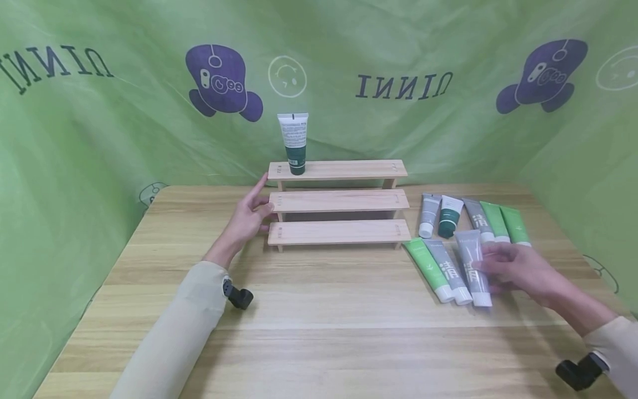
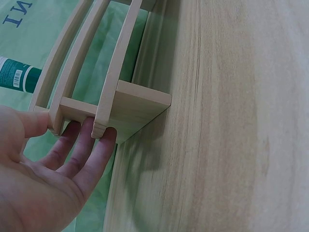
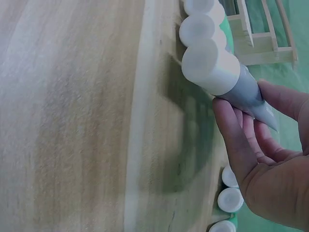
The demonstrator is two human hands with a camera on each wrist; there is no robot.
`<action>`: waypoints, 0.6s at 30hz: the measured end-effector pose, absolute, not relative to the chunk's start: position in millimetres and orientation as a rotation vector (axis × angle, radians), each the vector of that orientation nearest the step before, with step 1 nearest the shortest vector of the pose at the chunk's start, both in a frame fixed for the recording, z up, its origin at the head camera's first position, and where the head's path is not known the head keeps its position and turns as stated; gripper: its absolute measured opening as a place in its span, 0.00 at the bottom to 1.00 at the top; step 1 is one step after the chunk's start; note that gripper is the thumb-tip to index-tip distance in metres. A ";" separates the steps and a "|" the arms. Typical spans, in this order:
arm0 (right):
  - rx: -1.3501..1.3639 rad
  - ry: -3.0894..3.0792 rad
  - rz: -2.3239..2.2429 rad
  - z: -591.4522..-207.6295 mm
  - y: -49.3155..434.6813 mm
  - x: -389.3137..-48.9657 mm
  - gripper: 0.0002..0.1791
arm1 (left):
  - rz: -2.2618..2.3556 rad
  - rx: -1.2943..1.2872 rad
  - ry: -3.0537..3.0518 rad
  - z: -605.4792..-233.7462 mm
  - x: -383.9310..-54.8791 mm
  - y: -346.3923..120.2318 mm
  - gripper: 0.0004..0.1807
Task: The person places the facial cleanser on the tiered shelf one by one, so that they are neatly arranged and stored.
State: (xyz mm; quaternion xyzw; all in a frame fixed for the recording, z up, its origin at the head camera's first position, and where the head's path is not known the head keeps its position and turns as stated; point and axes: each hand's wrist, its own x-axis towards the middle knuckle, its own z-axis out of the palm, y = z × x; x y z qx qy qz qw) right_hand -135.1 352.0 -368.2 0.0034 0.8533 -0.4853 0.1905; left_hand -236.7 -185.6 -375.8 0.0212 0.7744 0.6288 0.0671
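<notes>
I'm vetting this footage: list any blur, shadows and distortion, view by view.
Head: right hand slightly blurred, with the held tube a little soft; left wrist: the rack's planks look bowed, soft shadow on the table near its leg; right wrist: a broad, soft-edged shadow on the table beside the held tube.

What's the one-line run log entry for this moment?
left hand: holds wooden rack end | right hand: grips gray tube | one white-and-green tube: upright on top tier
</notes>
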 end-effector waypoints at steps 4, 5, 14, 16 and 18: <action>-0.015 2.419 -1.363 -363.0 352.1 -135.9 0.38 | 1.892 0.066 2.339 -376.5 -237.4 -185.6 0.42; -0.022 2.422 -1.366 -361.5 352.2 -136.2 0.38 | 1.890 0.069 2.340 -376.7 -237.5 -185.6 0.42; 0.012 2.560 -1.247 -346.8 347.1 -141.7 0.40 | 1.891 0.087 2.349 -377.9 -238.1 -186.0 0.41; 0.009 2.583 -1.236 -345.2 344.4 -143.1 0.41 | 1.892 0.090 2.351 -378.4 -238.2 -186.0 0.41; 0.015 2.561 -1.303 -344.5 340.9 -144.7 0.41 | 1.896 0.093 2.348 -379.0 -238.2 -185.9 0.41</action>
